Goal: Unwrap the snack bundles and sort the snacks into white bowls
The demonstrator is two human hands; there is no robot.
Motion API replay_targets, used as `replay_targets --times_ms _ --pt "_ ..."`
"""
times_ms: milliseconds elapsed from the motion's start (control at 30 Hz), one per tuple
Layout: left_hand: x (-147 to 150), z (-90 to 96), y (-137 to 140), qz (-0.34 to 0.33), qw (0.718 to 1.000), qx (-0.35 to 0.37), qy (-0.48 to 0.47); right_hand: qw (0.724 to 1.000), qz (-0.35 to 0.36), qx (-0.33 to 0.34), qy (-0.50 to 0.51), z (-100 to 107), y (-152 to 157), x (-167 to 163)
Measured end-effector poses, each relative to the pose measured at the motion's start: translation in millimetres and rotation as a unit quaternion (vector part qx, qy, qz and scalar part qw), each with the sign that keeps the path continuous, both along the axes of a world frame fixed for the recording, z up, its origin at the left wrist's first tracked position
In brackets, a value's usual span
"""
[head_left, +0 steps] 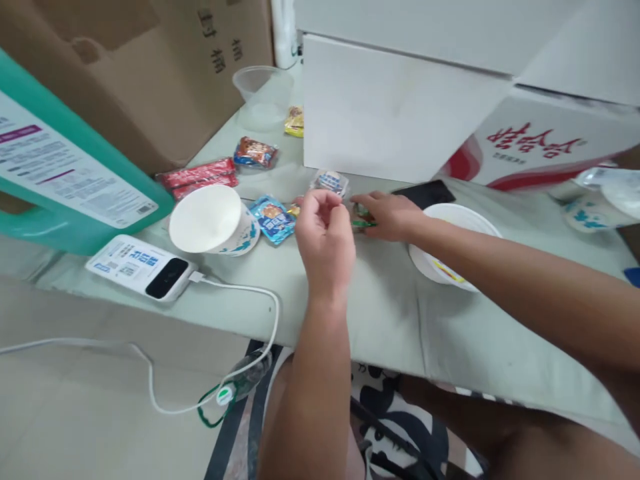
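My left hand (327, 243) is in the middle of the table, fingers curled in; whatever they hold, if anything, is hidden. Just behind it lies a clear-wrapped snack packet (330, 181) with blue print. To its right, my right hand (393, 215) has its thumb and fingers around a small green-edged snack packet (364, 220), partly covered by the fingers. A blue snack packet (274, 220) lies left of my left hand, beside a white paper bowl (207, 220). Under my right forearm sits a round white tub (463, 217) with a yellow-and-red label.
Further left are red packets (203, 177), a blue-brown packet (255, 153) and a clear plastic cup (263, 100). A white device (140, 267) with a cable lies by a green jug (75, 153). White boxes (390, 107) stand behind a black phone (425, 193).
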State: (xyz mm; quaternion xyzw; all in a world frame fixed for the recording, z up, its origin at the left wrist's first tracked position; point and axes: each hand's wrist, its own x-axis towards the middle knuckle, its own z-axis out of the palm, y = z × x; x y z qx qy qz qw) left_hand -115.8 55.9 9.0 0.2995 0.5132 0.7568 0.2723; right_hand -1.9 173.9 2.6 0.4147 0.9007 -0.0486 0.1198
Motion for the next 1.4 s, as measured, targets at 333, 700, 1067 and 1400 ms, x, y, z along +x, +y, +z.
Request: replay_targets --times_ms 333,700,1067,1400 --pt "38 -3.3 4 0.001 0.999 0.046 0.004 0.918 -0.126 -0.005 0.376 62 -67 91" --pt "160 -13.7 -49 -0.501 0.857 -0.116 -0.034 0.618 -0.258 -0.301 0.679 -8 -166 219" --pt "187 -44.0 -49 -0.409 0.870 -0.221 0.162 0.881 -0.416 0.111 0.197 -45 -157 359" --pt "203 -56.1 -46 -0.397 0.855 -0.231 0.240 0.860 -0.343 -0.033 0.377 -6 -193 313"
